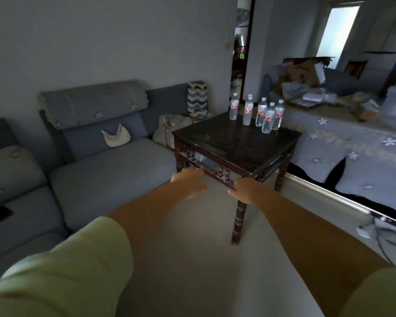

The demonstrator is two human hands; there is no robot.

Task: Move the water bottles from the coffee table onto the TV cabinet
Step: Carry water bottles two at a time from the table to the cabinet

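While both hands reach fwd, five water bottles (258, 113) upright, coffee table (229, 143).

Home living room: grey sofa (105, 165) with cushions left of dark wooden coffee table (236, 143), handbag (116, 137) on sofa, doorway (242, 46) behind table.
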